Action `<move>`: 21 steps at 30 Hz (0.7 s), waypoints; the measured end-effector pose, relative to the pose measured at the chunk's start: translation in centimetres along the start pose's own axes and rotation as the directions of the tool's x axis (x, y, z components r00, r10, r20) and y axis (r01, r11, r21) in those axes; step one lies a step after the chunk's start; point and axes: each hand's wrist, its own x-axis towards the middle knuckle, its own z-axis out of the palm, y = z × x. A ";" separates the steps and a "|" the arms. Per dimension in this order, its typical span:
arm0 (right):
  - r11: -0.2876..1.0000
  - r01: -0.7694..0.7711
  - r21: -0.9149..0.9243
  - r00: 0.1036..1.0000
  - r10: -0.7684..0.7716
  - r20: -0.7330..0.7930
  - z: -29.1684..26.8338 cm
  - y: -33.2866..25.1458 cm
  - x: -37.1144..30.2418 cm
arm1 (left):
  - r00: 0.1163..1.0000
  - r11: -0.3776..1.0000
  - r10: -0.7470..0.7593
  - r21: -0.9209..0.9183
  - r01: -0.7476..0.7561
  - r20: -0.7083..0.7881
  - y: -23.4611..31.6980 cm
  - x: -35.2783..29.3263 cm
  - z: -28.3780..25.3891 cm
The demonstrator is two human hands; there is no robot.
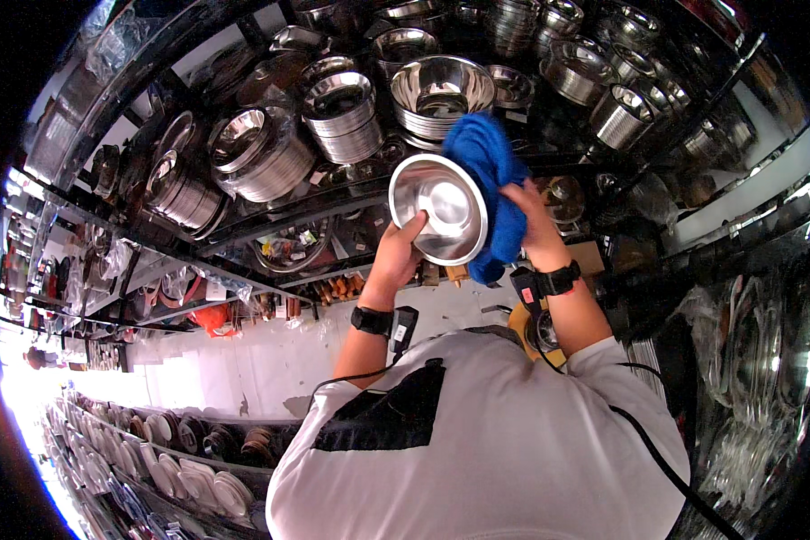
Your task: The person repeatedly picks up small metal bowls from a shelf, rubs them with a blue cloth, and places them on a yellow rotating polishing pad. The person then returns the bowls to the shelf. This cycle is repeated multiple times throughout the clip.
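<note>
A shiny steel bowl (450, 202) is held up in front of me, its inside turned toward me. My left hand (398, 256) grips it at the lower left rim, thumb inside the bowl and the other fingers hidden behind. My right hand (535, 219) is closed on a blue cloth (490, 157), which is bunched against the bowl's right side. Some of the right fingers are hidden by the cloth. Just behind the bowl, a stack of large steel bowls (441, 88) stands on the shelf.
Stacked steel bowls (344, 117) and more stacks (263, 157) crowd the dark shelf (270, 216). To the right are further bowl stacks (623, 117) and plastic-wrapped goods (738, 360). White plates (207, 486) fill a rack at the lower left. Black cables (666, 459) trail from my wrists.
</note>
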 end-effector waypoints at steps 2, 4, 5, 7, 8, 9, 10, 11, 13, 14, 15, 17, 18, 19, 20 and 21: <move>0.505 -0.515 0.692 0.813 0.544 0.207 1.2 5.1 -0.8 | 1.000 0.998 0.018 -0.059 -0.017 0.023 -0.6 0.2 1.0; 0.382 -0.599 0.704 0.795 0.388 0.467 2.7 6.1 -1.5 | 0.999 0.998 0.046 -0.052 -0.044 0.026 -0.4 0.4 1.8; 0.779 -0.404 0.479 0.893 0.221 0.393 3.4 6.3 -2.2 | 0.998 0.997 0.061 -0.048 -0.060 0.029 -0.2 0.7 2.2; 0.485 -0.538 0.690 0.843 0.331 0.424 3.9 5.6 -1.5 | 0.990 0.990 0.142 0.028 -0.141 -0.009 -0.2 1.3 1.9; 0.622 -0.491 0.610 0.870 0.313 0.381 3.5 5.4 -1.8 | 0.986 0.983 0.162 0.091 -0.158 -0.028 0.0 1.8 1.5; 0.739 -0.439 0.511 0.893 0.293 0.342 3.1 5.3 -2.1 | 0.982 0.973 0.181 0.155 -0.170 -0.054 0.0 2.1 0.9; 0.794 -0.399 0.459 0.912 0.294 0.285 2.7 4.7 -2.1 | 0.977 0.968 0.196 0.178 -0.178 -0.086 0.4 2.4 0.4; 0.485 -0.498 0.719 0.863 0.362 0.353 2.0 4.0 -2.3 | 0.971 0.978 0.173 0.145 -0.149 -0.163 0.6 2.2 -0.1; 0.212 -0.495 0.842 0.733 0.623 0.274 1.0 -0.3 -1.6 | 0.953 0.955 0.236 0.226 -0.191 -0.192 1.0 2.4 -1.9; 0.341 -0.502 0.795 0.765 0.604 0.224 0.3 -0.5 -1.3 | 0.929 0.913 0.305 0.340 -0.224 -0.207 0.8 2.8 -2.8; 0.460 -0.497 0.736 0.798 0.575 0.180 -0.1 -0.4 -0.9 | 0.941 0.919 0.276 0.340 -0.199 -0.195 0.5 2.8 -3.1; 0.701 -0.456 0.548 0.844 0.535 0.018 0.1 -0.3 -0.2 | 0.962 0.929 0.216 0.340 -0.149 -0.170 0.1 2.5 -3.7; 0.796 -0.427 0.430 0.864 0.499 -0.066 0.3 -0.1 0.2 | 0.954 0.935 0.205 0.332 -0.125 -0.220 0.7 1.7 -1.8; 0.967 -0.253 0.024 0.954 0.254 -0.157 0.6 -0.4 1.0 | 0.941 0.878 0.283 0.444 -0.176 -0.185 0.5 1.6 -1.7; 0.960 -0.191 -0.203 0.970 0.153 -0.191 1.4 -0.8 1.2 | 0.937 0.828 0.327 0.515 -0.220 -0.125 0.4 1.3 -1.6; 0.895 -0.126 -0.429 0.978 0.040 -0.203 2.0 -1.2 1.4 | 0.930 0.771 0.365 0.576 -0.269 -0.054 0.5 1.2 -1.1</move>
